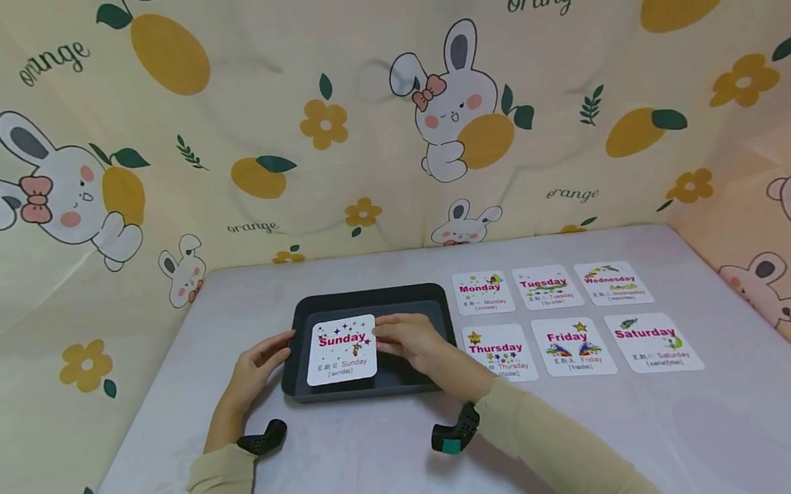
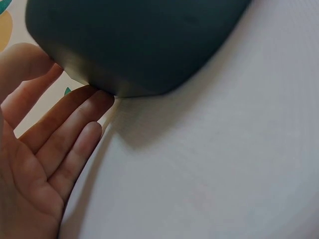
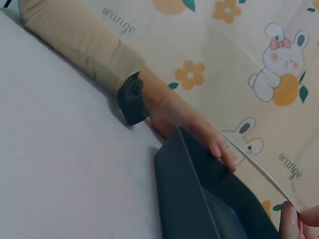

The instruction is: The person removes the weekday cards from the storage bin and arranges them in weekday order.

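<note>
My right hand (image 1: 418, 346) pinches the right edge of a white "Sunday" flashcard (image 1: 341, 355) between thumb and fingers. The card leans up over the left half of a dark grey tray (image 1: 371, 298), its face toward the head camera. In the right wrist view the flashcard (image 3: 266, 173) shows edge-on above the tray. At the tray's left side is my left hand (image 1: 248, 380), fingertips against the rim. The left wrist view shows its fingers (image 2: 75, 119) nearly straight, touching the outside of the tray wall (image 2: 134, 55).
Right of the tray lie several day cards in two rows: Monday (image 1: 483, 302), Tuesday (image 1: 554, 297) and Wednesday (image 1: 614, 293) behind, Thursday (image 1: 481, 340), Friday (image 1: 574, 361) and Saturday (image 1: 651, 351) in front. A patterned curtain (image 1: 366, 19) stands behind the white table (image 1: 355, 464).
</note>
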`<state>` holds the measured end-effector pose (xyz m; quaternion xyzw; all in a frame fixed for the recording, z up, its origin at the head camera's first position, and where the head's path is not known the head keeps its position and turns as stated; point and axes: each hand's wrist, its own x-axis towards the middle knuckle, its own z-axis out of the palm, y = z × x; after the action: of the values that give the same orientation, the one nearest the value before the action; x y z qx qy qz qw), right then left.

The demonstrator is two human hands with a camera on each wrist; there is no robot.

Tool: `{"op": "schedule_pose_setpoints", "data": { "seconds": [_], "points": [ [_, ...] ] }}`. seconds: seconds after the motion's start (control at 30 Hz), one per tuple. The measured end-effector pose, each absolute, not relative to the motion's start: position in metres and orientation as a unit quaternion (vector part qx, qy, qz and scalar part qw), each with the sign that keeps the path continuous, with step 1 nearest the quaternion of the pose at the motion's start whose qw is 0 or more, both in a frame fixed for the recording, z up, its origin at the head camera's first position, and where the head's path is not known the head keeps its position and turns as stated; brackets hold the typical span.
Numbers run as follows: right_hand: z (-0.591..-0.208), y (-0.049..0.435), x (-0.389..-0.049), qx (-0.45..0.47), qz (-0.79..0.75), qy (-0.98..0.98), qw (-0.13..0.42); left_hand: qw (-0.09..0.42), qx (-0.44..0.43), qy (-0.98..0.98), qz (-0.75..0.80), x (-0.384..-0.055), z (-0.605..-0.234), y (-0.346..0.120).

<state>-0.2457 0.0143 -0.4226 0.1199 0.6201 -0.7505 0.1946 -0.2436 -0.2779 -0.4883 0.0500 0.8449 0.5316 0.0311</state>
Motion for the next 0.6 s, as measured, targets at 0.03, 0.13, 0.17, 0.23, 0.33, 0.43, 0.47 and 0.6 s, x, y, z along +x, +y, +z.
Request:
{"op": "schedule_pose_setpoints", "data": {
  "seconds": [0.03,0.13,0.17,0.23,0.33,0.43,0.47,0.6],
  "points": [
    [-0.422,0.016,-0.245,0.119,-0.750,0.621,0.195,0.031,0.050,0.845,0.532,-0.244,-0.488,-0.278],
    [-0.419,0.023,-0.244,0.118,-0.750,0.621,0.194,0.029,0.053,0.844,0.533,-0.244,-0.489,-0.278],
    [-0.418,0.025,-0.244,0.118,-0.752,0.620,0.193,0.029,0.054,0.843,0.535,-0.244,-0.489,-0.278],
    [-0.416,0.029,-0.243,0.117,-0.752,0.620,0.190,0.028,0.056,0.842,0.536,-0.244,-0.489,-0.278],
    [-0.415,0.034,-0.242,0.118,-0.751,0.622,0.186,0.027,0.059,0.841,0.537,-0.244,-0.488,-0.278],
    [-0.414,0.040,-0.240,0.120,-0.748,0.626,0.186,0.025,0.064,0.840,0.539,-0.244,-0.488,-0.278],
    [-0.414,0.041,-0.239,0.121,-0.746,0.628,0.186,0.024,0.065,0.839,0.539,-0.244,-0.488,-0.279],
    [-0.414,0.049,-0.235,0.121,-0.741,0.635,0.183,0.022,0.068,0.837,0.542,-0.244,-0.489,-0.279]
  ]
}}
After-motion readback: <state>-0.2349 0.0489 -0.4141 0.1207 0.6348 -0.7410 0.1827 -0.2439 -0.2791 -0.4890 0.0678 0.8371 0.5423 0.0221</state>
